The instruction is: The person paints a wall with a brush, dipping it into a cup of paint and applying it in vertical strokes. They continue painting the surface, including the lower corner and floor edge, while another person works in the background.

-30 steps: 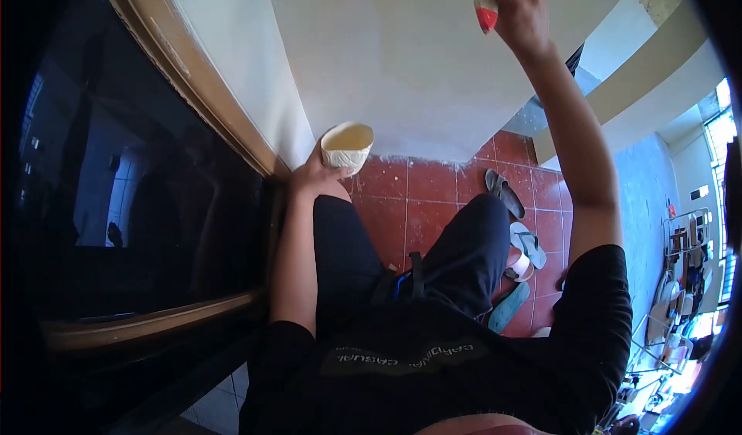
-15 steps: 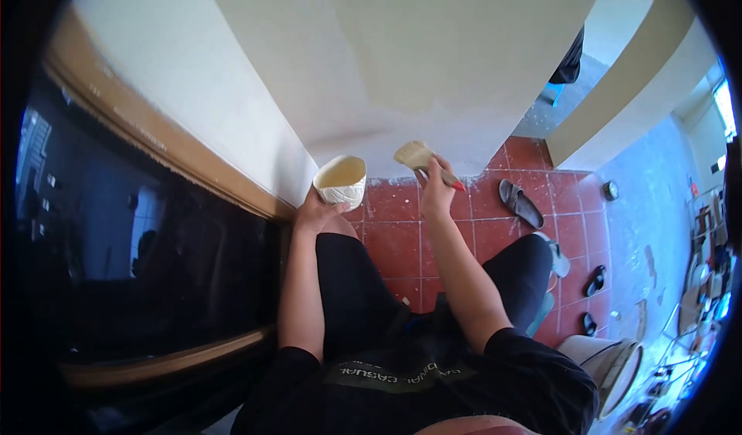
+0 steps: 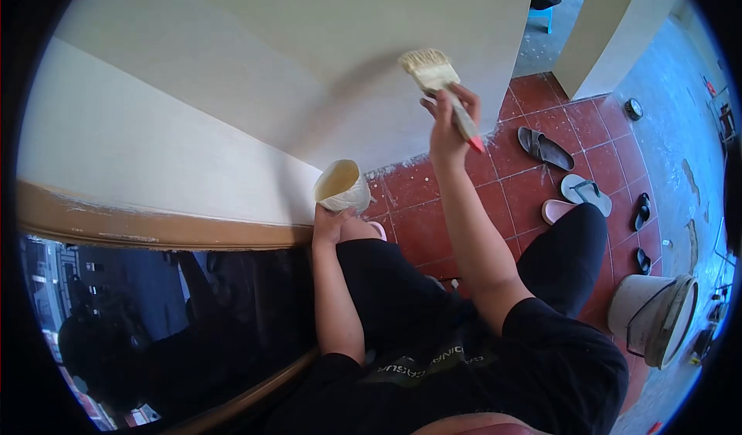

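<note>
Head view: I judge brushing underway; right hand [image 3: 448,129] grips the cream-bristled, red-tipped paintbrush [image 3: 442,87], left hand [image 3: 331,222] apparently cups the white paint cup [image 3: 342,187]; next, bristles meet the cream wall [image 3: 309,64]

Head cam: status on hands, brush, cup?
Right hand gripping brush, bristles at the wall. Left hand holding paint cup low near the floor. Nothing between brush and wall.

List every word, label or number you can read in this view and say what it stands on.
"CASUAL": upside down on the patch of the person's black shirt, partly legible.
A second word beside it on the same patch: too blurred to read.
Paintbrush, paint cup, white bucket: no readable text.
</note>
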{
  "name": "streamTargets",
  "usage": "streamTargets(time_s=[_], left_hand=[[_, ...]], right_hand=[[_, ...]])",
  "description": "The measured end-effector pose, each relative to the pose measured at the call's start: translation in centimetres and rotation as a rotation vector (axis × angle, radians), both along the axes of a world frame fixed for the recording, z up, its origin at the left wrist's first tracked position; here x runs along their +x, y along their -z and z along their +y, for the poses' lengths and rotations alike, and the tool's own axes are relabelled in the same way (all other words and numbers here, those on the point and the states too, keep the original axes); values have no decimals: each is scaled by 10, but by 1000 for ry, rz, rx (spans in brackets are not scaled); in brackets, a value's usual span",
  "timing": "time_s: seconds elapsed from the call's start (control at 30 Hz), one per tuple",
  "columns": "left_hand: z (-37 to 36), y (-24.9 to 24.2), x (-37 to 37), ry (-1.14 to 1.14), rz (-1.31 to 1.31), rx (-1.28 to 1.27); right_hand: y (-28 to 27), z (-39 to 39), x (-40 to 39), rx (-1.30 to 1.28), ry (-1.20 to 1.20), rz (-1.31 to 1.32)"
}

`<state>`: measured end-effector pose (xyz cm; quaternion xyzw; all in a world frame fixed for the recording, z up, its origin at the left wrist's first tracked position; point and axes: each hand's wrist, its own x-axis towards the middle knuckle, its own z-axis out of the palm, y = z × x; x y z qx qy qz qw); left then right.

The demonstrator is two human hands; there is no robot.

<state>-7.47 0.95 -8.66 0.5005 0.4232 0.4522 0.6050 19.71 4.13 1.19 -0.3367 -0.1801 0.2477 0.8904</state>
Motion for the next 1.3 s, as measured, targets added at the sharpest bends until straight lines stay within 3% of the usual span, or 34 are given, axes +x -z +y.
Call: streamTargets(time_s=[0.03, 0.17, 0.27, 0.43, 0.57, 0.67, 0.83, 0.9, 1.03, 1.17, 1.3], left_hand=[[-1, 2, 0, 8, -59, 5], [-6, -6, 1, 20, -114, 8], [-7, -10, 5, 5, -113, 27], [-2, -11, 6, 73, -91, 9], [1, -10, 6, 80, -46, -2], [-1, -11, 6, 55, -36, 18], [3, -5, 2, 88, -25, -4], [5, -6, 2, 103, -47, -16], [1, -14, 9, 83, -74, 31], [4, -8, 5, 108, -88, 3], [6, 1, 1, 131, -125, -27]], right_hand=[[10, 10, 1, -19, 57, -199], [81, 30, 4, -386, 90, -537], [129, 23, -7, -457, 93, -478], [113, 9, -13, -469, 12, -298], [45, 37, -5, -426, -22, -298], [13, 44, 1, -150, 7, -109], [37, 28, -9, -96, 151, -345], [80, 36, -9, -353, 120, -545], [100, 7, -19, -421, -102, -349], [99, 3, -22, -481, -131, -303], [42, 22, -14, -316, -33, -371]])
